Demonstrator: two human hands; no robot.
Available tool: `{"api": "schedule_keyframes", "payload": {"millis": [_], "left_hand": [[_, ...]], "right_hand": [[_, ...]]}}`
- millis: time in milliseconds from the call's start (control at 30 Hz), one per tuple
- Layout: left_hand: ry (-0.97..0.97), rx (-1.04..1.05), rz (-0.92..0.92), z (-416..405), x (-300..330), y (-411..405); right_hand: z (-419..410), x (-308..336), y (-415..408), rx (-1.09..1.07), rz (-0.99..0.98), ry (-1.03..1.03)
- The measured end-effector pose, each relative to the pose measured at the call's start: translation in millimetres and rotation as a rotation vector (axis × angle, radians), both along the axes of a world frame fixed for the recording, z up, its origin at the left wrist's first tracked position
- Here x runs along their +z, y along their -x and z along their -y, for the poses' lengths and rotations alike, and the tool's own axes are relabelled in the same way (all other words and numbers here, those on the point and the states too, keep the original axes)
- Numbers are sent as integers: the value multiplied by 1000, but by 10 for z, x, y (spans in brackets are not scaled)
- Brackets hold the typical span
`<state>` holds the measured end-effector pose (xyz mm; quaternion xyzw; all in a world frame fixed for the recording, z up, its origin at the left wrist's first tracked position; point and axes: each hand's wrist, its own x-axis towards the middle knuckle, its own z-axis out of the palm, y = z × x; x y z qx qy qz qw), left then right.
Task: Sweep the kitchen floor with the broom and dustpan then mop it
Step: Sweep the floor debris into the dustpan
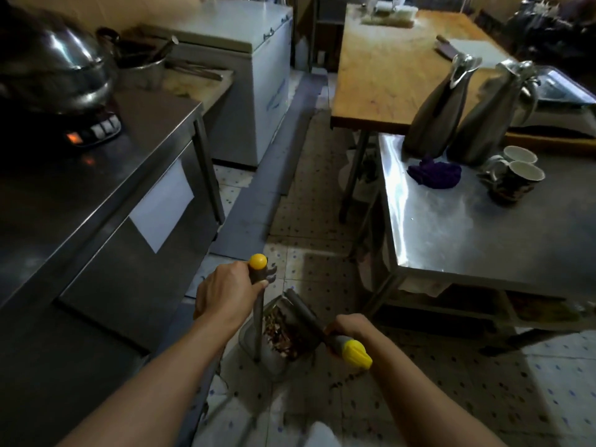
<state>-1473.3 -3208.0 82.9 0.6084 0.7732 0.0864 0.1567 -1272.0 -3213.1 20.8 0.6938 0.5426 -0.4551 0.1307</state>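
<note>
Two hands are low in the frame, each holding a long handle. At upper left a shiny pot lid (pixel 54 64) sits on a dark steel table (pixel 96 175). Past it stands a white chest freezer (pixel 248 69).

Near the bottom middle, the left hand (pixel 225 293) has its fingers wrapped tight around the grey grip of the dustpan handle (pixel 258 317), just under its round yellow tip. That handle goes straight down to the dustpan (pixel 283 337), which sits on the spotted tile floor (pixel 309 227) between the two hands. Brown scraps lie inside the dustpan.

Right of it, the right hand (pixel 350 327) grips the broom handle (pixel 342 341), fingers curled around it beside the yellow end.

On the right, a steel table (pixel 451 227) holds two metal jugs (pixel 438 114), a purple cloth (pixel 433 174) and two cups (pixel 519 174). Behind it is a wooden table (pixel 393 69).
</note>
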Motion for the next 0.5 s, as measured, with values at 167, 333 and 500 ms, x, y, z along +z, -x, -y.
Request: {"api": "schedule_keyframes", "payload": {"millis": [167, 333, 500], "left_hand": [[-43, 49, 35, -603, -38, 111], [-43, 107, 55, -1347, -9, 79], [-41, 161, 59, -2111, 103, 56]], "right_hand": [[-680, 30, 69, 46, 61, -42], [-1546, -19, 46, 83, 89, -26], [-2474, 50, 39, 83, 75, -19]]}}
